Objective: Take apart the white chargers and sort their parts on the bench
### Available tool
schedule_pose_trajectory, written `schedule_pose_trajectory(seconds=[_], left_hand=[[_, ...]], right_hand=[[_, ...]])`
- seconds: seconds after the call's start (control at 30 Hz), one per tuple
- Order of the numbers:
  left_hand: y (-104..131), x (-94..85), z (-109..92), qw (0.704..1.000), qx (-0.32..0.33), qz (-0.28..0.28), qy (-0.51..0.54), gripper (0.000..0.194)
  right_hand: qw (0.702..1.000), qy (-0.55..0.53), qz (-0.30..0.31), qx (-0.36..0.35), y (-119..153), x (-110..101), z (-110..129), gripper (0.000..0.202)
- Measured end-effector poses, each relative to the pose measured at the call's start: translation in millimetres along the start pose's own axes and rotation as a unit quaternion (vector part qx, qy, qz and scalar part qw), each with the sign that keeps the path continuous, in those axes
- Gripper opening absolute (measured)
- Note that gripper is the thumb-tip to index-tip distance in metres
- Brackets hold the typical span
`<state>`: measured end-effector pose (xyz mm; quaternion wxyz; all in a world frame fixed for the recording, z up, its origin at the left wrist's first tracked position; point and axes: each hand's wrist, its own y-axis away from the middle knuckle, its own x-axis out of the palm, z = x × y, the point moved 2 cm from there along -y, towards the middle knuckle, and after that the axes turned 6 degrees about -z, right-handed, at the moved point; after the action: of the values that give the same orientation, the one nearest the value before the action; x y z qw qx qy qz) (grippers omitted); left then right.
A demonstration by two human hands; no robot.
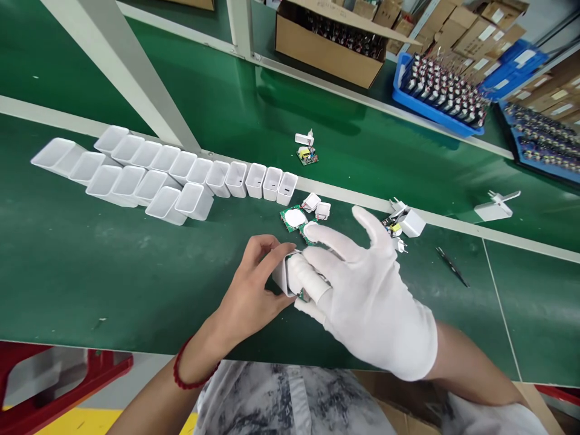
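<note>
My bare left hand (254,290) grips a white plastic housing (281,279) near the front of the bench. My right hand (362,290), in a white glove, is at the housing's opening, its upper fingers spread. Between its lower fingers and the opening a green circuit board (301,295) shows in part; the fingers hide most of it. Just beyond lie a green board with a white round pad (294,218) and a second board, partly covered by a gloved fingertip. Two small white square parts (317,205) with red wires lie behind these boards.
Several open white housings (194,202) stand in rows at left. Plug parts with a housing (412,222) and black tweezers (452,266) lie at right. A yellow-topped circuit board (308,156) is farther back. A carton (326,51) and blue tray (439,96) stand on the shelf.
</note>
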<state>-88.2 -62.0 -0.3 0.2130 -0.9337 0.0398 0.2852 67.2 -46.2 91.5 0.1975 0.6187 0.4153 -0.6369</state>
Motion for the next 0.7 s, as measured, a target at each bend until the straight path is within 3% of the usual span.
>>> schedule_pose_trajectory(seconds=[0.2, 0.33, 0.47, 0.63, 0.7], left_hand=[[-4, -2.1, -4, 0.999, 0.034, 0.015, 0.033, 0.053], [-2, -3.6, -2, 0.997, 0.018, 0.024, 0.068, 0.055], [0, -4.2, -5, 0.997, 0.032, -0.004, 0.076, 0.057], [2, -5.4, -6, 0.990, 0.015, 0.023, 0.135, 0.050], [3, -5.6, -1, 0.989, -0.009, 0.007, 0.148, 0.050]], right_hand=[[0.999, 0.028, -0.007, 0.037, 4, -8, 5, 0.015], [0.999, 0.008, 0.008, 0.037, 5, -11, 8, 0.010], [0.998, 0.019, -0.019, 0.057, 5, -11, 16, 0.011], [0.999, -0.004, -0.019, 0.039, 7, -20, 14, 0.014], [0.994, -0.052, -0.067, 0.064, 18, -23, 6, 0.034]])
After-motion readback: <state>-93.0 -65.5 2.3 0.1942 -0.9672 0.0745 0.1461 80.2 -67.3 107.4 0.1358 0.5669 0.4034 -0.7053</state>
